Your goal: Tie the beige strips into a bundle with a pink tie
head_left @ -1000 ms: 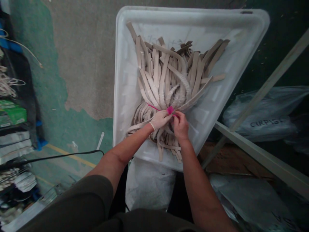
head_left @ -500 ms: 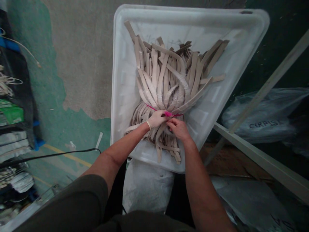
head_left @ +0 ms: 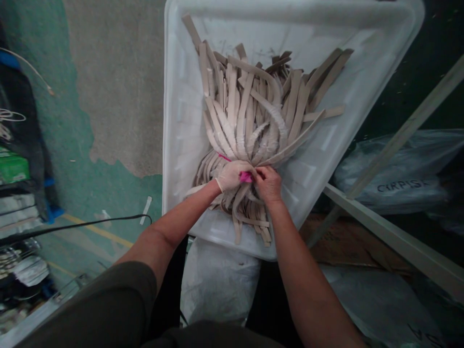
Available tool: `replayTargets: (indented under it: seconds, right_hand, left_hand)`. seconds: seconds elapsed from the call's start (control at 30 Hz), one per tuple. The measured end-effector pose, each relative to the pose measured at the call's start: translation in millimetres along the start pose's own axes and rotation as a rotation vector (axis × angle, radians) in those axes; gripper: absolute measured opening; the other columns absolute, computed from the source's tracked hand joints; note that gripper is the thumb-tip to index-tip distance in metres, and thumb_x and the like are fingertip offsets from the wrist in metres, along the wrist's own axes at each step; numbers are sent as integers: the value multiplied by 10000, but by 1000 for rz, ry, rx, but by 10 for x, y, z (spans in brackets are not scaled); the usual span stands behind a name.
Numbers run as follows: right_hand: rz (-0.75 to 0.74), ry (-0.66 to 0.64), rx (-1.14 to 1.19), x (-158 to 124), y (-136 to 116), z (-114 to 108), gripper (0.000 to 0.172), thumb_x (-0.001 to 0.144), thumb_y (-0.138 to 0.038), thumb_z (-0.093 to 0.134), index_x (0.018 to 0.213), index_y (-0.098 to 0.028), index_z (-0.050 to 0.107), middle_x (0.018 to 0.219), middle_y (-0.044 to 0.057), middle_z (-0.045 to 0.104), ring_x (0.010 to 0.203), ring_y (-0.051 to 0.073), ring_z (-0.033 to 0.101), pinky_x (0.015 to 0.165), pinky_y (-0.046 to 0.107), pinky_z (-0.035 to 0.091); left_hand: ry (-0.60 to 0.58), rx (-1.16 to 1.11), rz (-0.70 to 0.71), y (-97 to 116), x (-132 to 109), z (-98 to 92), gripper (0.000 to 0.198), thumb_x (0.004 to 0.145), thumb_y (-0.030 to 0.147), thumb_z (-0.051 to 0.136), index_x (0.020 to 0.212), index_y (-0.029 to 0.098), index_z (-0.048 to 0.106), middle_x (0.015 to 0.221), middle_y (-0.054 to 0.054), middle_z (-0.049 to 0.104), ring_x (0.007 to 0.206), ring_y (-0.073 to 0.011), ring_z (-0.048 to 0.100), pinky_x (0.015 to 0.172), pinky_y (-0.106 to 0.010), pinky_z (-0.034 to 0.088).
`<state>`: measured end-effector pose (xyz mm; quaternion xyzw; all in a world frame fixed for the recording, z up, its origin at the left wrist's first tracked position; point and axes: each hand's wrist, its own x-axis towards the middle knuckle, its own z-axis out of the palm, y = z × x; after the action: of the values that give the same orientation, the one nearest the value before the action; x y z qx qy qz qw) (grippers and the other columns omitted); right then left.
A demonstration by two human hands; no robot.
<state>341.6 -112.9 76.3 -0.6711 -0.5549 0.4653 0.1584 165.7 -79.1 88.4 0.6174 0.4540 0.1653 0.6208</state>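
Observation:
A large bundle of beige flat straps lies in a white plastic tub, cinched at its middle and fanning out above and below. Around that middle runs a bright pink tie, its bunched part showing between my hands. My left hand, in a pale glove, is closed on the pink tie at the bundle's waist. Close beside it, my bare right hand has its fingers pinched together at the tie; the fingertips are partly hidden, so the exact bit they grip is unclear.
Below the tub is a whitish plastic sack. A pale metal bar and clear-wrapped bags stand on the right, above flat cardboard. To the left, a black strap crosses the green floor near stacked goods.
Both hands have closed in around the tie, and its bunched pink part sits slightly lower between them. My right hand has turned and risen a little. The whole view has shifted slightly.

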Motion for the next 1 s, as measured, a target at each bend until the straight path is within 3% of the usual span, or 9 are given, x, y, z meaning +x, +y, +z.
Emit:
replayTargets:
  seconds: [0.17, 0.33, 0.47, 0.6, 0.77, 0.87, 1.0]
  right_hand:
    - [65, -44, -38, 82, -39, -56, 130, 803, -277, 621, 795, -193, 720, 826, 61, 732, 776, 207, 645, 778, 322, 486]
    - [108, -33, -16, 58, -90, -54, 143, 774, -305, 640, 781, -181, 711, 789, 58, 733, 730, 201, 656, 773, 325, 505]
    - [189, 33, 91, -6, -89, 23, 192, 764, -366, 663, 797, -180, 698, 815, 62, 732, 770, 207, 662, 797, 347, 531]
    - [366, 29, 413, -46, -114, 89, 288, 817, -420, 568, 925, -170, 660, 798, 50, 713, 699, 189, 672, 688, 330, 572]
    - [267, -63, 465, -4, -148, 6, 428, 809, -394, 568, 1174, -188, 653, 872, 33, 735, 659, 170, 677, 639, 305, 582]
    - [222, -169, 426, 81, -115, -111, 375, 785, -361, 581, 1083, -182, 721, 930, 42, 756, 752, 180, 699, 728, 319, 593]
    - [240, -268, 377, 208, -60, -232, 259, 743, -334, 630, 900, -169, 753, 822, 41, 756, 727, 181, 694, 739, 318, 588]
  left_hand:
    - [-16, 426, 97, -57, 18, -60, 288, 908, 158, 582, 1159, 182, 720, 1039, -108, 728, 952, -227, 629, 864, -341, 462]
    - [5, 745, 146, -162, 53, -24, 215, 966, 266, 550, 1053, 168, 721, 943, -95, 703, 898, -236, 610, 770, -351, 443]
    - [128, 747, 112, -189, 63, 116, 234, 984, 324, 533, 1035, 181, 711, 916, -81, 685, 863, -227, 600, 738, -355, 429]
    - [257, 623, 51, -203, 55, 234, 227, 999, 291, 509, 998, 192, 714, 920, -58, 691, 863, -200, 614, 736, -331, 430]
    - [317, 532, 123, -257, 53, 254, 240, 1002, 310, 513, 1001, 191, 721, 912, -51, 697, 865, -181, 630, 751, -306, 448]
    - [319, 547, 170, -282, 48, 244, 223, 981, 334, 560, 995, 185, 724, 912, -54, 701, 853, -181, 634, 737, -304, 453]
    - [298, 555, 181, -296, 41, 234, 200, 980, 294, 559, 990, 181, 723, 916, -56, 704, 866, -175, 634, 752, -298, 461]
